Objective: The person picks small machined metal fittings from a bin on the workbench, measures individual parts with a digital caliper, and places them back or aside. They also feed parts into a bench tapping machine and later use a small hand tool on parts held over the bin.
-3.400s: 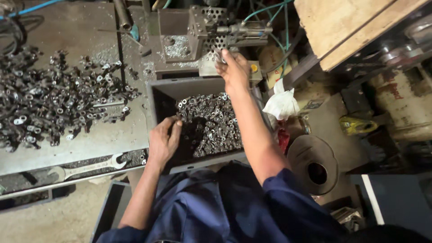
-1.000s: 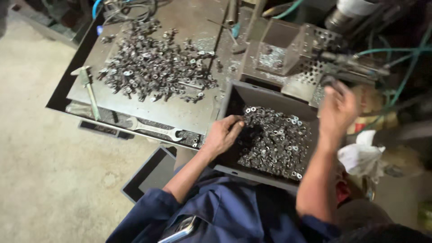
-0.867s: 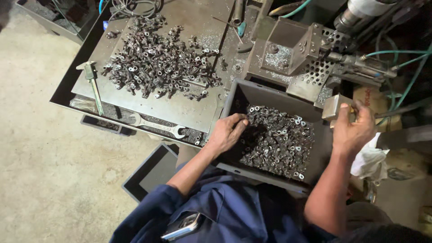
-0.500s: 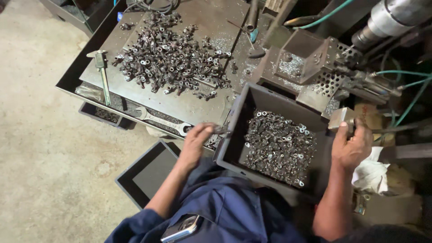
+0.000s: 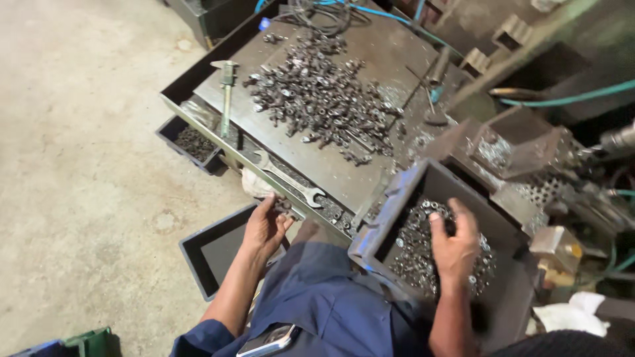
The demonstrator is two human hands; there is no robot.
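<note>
Steel rings [image 5: 423, 248] filling dark bin [image 5: 397, 198], at five o'clock of littered workbench [image 5: 344, 158]. Right hand [image 5: 455, 243] resting palm-down on rings, fingers loosely curled; whether gripping any, cannot tell. Left hand [image 5: 266, 225] pinching a few small dark parts [image 5: 283, 206], hovering over empty tray [image 5: 210, 254] at seven o'clock of bin. Wrench [image 5: 289, 178] lying at twelve o'clock of left hand.

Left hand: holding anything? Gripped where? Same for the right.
Left hand pinches a few small dark metal parts at its fingertips. Right hand rests palm-down on the ring-shaped parts in the grey bin; any hold cannot be told.
</note>
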